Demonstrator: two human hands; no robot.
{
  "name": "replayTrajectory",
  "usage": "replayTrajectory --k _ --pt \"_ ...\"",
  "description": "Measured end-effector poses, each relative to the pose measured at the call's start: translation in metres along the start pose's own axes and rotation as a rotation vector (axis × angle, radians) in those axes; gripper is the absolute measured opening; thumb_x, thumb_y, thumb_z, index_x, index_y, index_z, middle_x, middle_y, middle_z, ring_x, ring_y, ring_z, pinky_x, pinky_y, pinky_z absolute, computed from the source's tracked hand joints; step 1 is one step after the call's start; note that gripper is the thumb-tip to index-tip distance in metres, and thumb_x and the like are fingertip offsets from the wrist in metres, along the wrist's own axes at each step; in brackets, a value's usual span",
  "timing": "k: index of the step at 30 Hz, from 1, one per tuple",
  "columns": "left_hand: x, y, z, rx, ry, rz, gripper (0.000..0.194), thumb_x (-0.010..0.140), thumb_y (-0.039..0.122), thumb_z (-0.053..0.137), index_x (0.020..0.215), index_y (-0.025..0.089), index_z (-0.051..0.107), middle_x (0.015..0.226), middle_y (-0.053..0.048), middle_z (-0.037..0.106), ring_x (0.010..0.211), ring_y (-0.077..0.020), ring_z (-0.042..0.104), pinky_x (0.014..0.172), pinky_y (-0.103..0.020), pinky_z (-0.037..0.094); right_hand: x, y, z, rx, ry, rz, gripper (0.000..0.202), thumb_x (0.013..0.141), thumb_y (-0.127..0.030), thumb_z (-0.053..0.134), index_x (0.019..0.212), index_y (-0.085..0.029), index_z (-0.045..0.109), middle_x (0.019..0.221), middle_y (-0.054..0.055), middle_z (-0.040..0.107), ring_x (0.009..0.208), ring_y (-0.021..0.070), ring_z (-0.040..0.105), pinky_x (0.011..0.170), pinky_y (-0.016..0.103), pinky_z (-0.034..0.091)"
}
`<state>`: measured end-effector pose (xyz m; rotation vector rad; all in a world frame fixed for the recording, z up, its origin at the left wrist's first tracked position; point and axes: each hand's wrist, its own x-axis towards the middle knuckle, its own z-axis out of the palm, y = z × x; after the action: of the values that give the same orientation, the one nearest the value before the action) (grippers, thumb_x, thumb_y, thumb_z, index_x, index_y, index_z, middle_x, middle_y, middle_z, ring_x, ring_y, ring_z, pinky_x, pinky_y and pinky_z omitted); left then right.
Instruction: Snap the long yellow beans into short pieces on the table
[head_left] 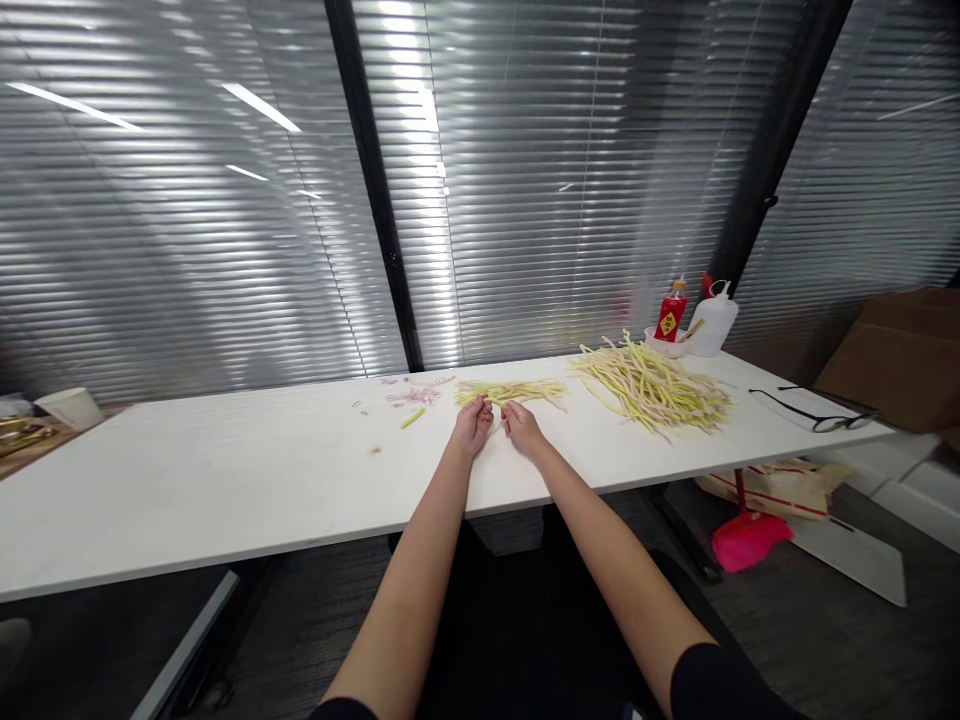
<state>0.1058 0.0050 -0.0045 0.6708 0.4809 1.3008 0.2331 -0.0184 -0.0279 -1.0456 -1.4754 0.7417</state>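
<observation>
While fingers point(512, 412) pinch, yellow-green stalk point(496, 402), bridging them

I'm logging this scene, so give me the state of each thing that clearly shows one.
Left hand: fingers closed on a stalk
Right hand: fingers closed on the same stalk
Large stalk pile: loose, spread out
Small stalk pile: roughly aligned
Pinkish bits: scattered
Glasses: arms unfolded
Red bottle: upright
White squeeze bottle: upright
Blinds: lowered
</observation>
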Motion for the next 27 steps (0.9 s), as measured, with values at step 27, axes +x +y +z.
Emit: replayTrajectory --k 27 --pt "-0.008 -0.006 0.003 0.299 0.035 0.011 0.033 0.059 0.034 0.08 0.076 0.015 0.058 0.069 0.001 0.056 0.056 -0.0073 0.055 0.045 -0.017 0.033 -0.001 0.003 0.003 0.194 -0.002 0.131 0.031 0.077 -0.051 0.056 0.08 -0.02 0.059 0.067 -0.002 0.057 0.049 0.0094 0.044 0.049 0.024 0.036"
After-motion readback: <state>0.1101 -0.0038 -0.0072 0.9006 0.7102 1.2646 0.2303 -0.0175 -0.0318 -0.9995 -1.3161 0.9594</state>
